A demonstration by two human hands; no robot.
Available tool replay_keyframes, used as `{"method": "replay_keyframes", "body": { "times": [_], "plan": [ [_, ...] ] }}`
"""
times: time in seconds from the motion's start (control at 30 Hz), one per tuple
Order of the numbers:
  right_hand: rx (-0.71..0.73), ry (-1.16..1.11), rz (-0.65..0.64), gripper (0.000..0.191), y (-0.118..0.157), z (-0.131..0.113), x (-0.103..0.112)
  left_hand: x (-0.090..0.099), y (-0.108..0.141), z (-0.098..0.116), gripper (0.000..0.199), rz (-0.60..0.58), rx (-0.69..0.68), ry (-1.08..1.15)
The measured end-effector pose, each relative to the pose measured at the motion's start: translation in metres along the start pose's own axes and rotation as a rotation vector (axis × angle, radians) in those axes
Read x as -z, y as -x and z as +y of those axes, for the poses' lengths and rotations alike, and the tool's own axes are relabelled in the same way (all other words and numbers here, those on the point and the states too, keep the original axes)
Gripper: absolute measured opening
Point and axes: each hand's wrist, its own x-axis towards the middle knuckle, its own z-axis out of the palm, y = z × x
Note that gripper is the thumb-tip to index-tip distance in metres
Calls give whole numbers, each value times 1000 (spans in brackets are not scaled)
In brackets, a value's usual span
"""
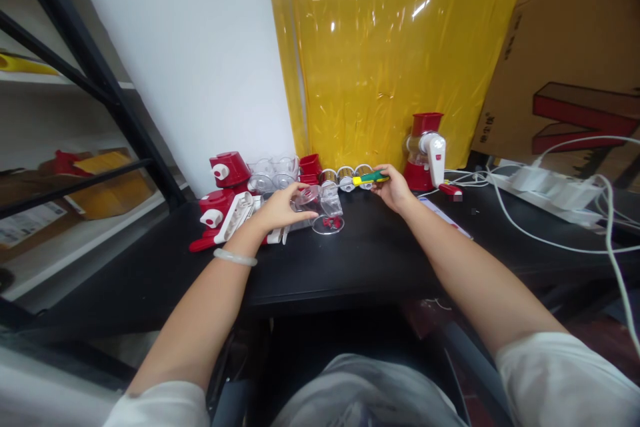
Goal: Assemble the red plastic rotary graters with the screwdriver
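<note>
My left hand (281, 208), a pale bangle at its wrist, curls its thumb and fingers round a clear plastic housing (330, 204) just above the black table. A clear round rim with small red pieces (332, 222) shows at the housing's lower end. In my right hand (395, 191) is a screwdriver (369, 177) with a green and yellow handle. It lies nearly level, its shaft pointing left toward the housing. Whether the tip touches the plastic is too small to tell. Behind the screwdriver stand several metal grater drums (346, 177) with white rims.
Red grater bases (231, 170), white crank arms (240, 213) and clear housings (274, 172) crowd the left. An assembled red and white rotary grater (424, 153) stands at the back right. Further right are a power strip (555, 190) with loose white cables and a cardboard box (565, 53).
</note>
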Motion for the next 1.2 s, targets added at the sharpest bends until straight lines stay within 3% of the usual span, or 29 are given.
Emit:
{"method": "replay_keyframes", "body": {
  "times": [0.53,0.83,1.0,1.2],
  "plan": [
    [39,20,-25,20,-2,1,0,0,0,1,87,-1,-5,6],
    [229,423,110,45,-15,16,9,0,0,0,86,-1,-5,10],
    [137,241,105,24,-11,11,3,1,0,0,86,1,-7,4],
    [58,101,22,22,-8,5,1,0,0,-1,85,7,-11,-4]
  ]
}}
